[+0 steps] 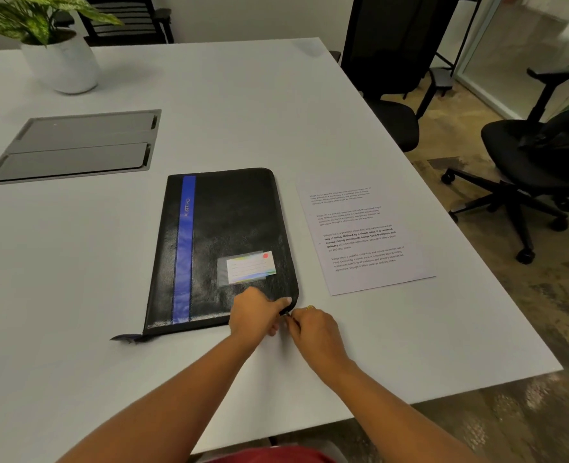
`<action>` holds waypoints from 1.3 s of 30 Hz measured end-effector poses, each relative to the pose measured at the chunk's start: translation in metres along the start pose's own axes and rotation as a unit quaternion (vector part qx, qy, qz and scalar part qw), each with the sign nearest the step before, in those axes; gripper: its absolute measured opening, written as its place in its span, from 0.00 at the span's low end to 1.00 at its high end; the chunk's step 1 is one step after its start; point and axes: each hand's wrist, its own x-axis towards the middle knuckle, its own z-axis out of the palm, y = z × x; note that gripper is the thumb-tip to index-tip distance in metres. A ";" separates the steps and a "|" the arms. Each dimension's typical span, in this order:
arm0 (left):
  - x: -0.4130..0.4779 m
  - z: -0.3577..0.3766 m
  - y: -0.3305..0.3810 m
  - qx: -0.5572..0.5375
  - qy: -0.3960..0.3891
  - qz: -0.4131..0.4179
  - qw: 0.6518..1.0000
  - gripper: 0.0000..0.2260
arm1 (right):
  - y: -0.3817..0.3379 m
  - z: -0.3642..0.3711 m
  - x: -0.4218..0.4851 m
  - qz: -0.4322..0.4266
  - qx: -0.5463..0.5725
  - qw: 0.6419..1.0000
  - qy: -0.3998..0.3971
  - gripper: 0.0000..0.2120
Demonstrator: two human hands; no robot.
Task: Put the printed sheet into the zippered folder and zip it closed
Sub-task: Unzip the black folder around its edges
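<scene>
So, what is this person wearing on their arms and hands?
No sleeves, gloves or watch show. The right hand has a small gold-coloured ring on one finger; the left hand wears nothing. A red garment shows at the bottom edge.

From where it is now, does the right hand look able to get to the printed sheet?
Likely yes. The printed sheet lies flat on the table beside the folder, nothing on it or between; the right hand first has to release its grip on the zipper pull.
</scene>
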 end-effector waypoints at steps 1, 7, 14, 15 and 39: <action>-0.001 0.001 0.001 0.007 -0.002 -0.001 1.000 0.19 | -0.001 0.000 -0.001 0.003 -0.001 1.000 0.003 0.15; -0.009 0.009 -0.002 0.009 0.001 -0.021 1.000 0.19 | -0.003 0.003 -0.004 0.015 0.029 0.999 0.016 0.16; -0.017 0.022 -0.007 -0.167 0.026 -0.098 0.981 0.15 | 0.010 -0.013 0.001 0.063 0.215 0.970 -0.091 0.09; -0.018 0.024 -0.008 -0.171 0.034 -0.103 0.979 0.15 | 0.012 -0.017 0.005 0.106 0.278 0.950 -0.093 0.10; -0.026 0.028 -0.012 0.068 0.026 0.018 0.997 0.18 | -0.010 -0.012 0.041 0.249 0.235 0.939 -0.033 0.22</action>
